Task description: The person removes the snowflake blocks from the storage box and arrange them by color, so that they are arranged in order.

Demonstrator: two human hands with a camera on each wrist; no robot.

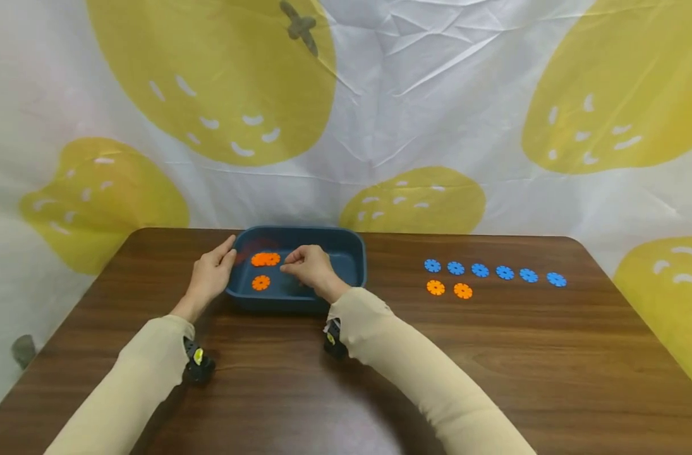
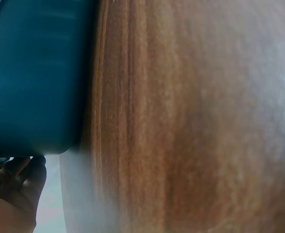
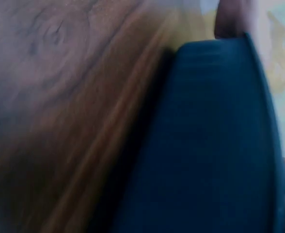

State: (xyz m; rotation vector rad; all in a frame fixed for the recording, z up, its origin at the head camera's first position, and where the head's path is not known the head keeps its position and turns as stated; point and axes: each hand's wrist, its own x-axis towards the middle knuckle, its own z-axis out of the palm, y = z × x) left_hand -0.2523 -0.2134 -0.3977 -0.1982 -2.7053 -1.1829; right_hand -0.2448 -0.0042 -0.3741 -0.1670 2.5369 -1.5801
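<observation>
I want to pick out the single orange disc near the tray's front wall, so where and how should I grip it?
Pinch the single orange disc at opposite points on its notched edge, from above: it lies flat and looks thin, and the tray has raised walls around it. Its right side is probably easiest, since the right hand is there.

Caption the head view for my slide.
Left hand and right hand at a blue tray of orange notched discs, with six blue discs and two more orange ones beside it.
</observation>
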